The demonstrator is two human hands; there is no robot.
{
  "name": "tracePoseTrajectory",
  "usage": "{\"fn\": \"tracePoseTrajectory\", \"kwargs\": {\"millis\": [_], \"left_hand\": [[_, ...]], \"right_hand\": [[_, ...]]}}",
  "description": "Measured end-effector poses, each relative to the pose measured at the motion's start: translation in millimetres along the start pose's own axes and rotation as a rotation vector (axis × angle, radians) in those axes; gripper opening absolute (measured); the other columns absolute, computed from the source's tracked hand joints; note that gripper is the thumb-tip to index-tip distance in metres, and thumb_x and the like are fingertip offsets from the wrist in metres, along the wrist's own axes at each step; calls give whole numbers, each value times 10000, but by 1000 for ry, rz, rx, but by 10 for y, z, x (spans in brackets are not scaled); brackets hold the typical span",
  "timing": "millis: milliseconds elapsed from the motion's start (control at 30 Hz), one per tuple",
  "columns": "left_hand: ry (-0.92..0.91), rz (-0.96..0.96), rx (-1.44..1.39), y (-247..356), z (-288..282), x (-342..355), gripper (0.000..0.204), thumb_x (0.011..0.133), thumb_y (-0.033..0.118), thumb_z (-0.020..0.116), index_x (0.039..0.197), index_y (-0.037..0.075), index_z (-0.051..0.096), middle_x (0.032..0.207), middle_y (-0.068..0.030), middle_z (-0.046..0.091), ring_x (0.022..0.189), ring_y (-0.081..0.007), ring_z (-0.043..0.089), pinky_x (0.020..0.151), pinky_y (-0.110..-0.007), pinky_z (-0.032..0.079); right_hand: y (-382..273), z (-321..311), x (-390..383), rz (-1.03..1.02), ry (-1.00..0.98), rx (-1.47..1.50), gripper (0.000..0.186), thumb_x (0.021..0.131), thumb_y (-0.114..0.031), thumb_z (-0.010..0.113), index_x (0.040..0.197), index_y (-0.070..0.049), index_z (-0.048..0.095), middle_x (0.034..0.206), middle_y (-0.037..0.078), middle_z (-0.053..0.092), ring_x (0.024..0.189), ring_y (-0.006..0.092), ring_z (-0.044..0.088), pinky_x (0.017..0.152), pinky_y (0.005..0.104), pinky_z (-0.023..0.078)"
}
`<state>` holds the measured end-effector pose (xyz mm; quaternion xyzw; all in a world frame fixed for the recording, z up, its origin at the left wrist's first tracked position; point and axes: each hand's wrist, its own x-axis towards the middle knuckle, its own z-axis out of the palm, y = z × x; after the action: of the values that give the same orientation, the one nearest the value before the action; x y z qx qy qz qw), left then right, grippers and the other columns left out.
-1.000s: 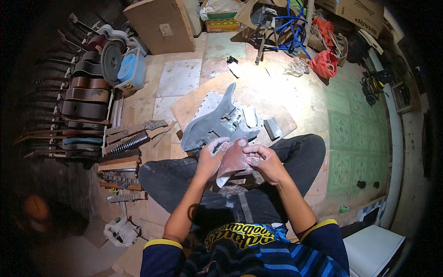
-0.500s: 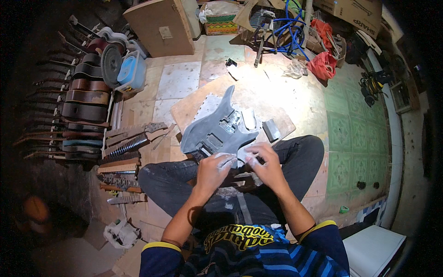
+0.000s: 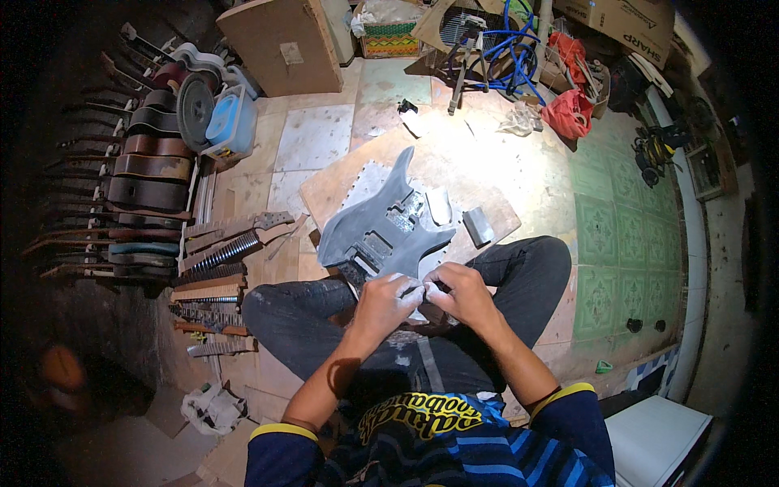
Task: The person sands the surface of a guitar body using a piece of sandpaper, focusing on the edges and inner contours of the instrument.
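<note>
A grey electric guitar body (image 3: 345,230) with cut-out cavities lies in front of my crossed legs, its long horn pointing away from me. Just beyond its near edge, my left hand (image 3: 385,303) and my right hand (image 3: 461,292) meet with fingertips pinched together. Both are dusted white. What they pinch is hidden by the fingers; a pale scrap (image 3: 417,316) shows below them. To the right of the body lie a white rounded piece (image 3: 438,207) and a grey rectangular block (image 3: 478,226).
A flat board (image 3: 337,180) lies under the guitar body on the tiled floor. At left stand a row of guitars (image 3: 150,166) and several guitar necks (image 3: 219,256). A clear tub (image 3: 235,138), blue hose (image 3: 519,57) and red bag (image 3: 566,114) are farther off.
My right hand, raised and blurred before with its fingers apart, has come down and left to meet my left hand. The guitar body stays in nearly the same place.
</note>
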<state>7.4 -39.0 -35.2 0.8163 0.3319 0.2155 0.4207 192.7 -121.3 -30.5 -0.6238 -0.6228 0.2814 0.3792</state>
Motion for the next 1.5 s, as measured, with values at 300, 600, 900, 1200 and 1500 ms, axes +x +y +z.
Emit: {"fn": "tracePoseTrajectory", "kwargs": {"millis": [300, 600, 900, 1200, 1500], "left_hand": [[-29, 20, 32, 12, 19, 7, 156, 809, 97, 746, 950, 29, 749, 868, -153, 716, 776, -323, 705, 701, -378, 553], [-14, 101, 158, -61, 177, -91, 148, 797, 90, 724, 929, 24, 722, 869, -151, 693, 805, -338, 679, 714, -417, 541], [-9, 297, 224, -231, 337, -150, 185, 755, 94, 749, 905, 33, 660, 852, -123, 638, 795, -317, 647, 684, -422, 521], [150, 190, 181, -117, 299, 94, 182, 757, 55, 738, 914, 14, 655, 861, -145, 638, 813, -355, 643, 707, -438, 522], [191, 441, 122, -282, 334, 1, 291, 711, -27, 751, 992, 21, 692, 950, -129, 686, 873, -311, 685, 754, -392, 556]], "right_hand": [[116, 16, -19, -68, 3, 40, 195, 759, -79, 725, 920, 2, 650, 835, 176, 629, 760, 344, 655, 682, 400, 520], [223, 114, -42, 8, -28, 32, 220, 764, -124, 743, 913, 9, 650, 801, 185, 634, 738, 337, 653, 678, 405, 520], [517, 399, -188, 464, -46, 330, 157, 829, -121, 689, 791, 22, 636, 677, 65, 624, 646, 97, 554, 584, 312, 471], [397, 437, -40, 459, 221, 433, 255, 974, -216, 651, 929, 33, 676, 753, 51, 665, 705, 99, 537, 671, 309, 469], [804, 412, 396, 896, 283, 366, 399, 987, -339, 625, 820, 10, 718, 633, 34, 618, 573, 129, 521, 543, 337, 417]]}}
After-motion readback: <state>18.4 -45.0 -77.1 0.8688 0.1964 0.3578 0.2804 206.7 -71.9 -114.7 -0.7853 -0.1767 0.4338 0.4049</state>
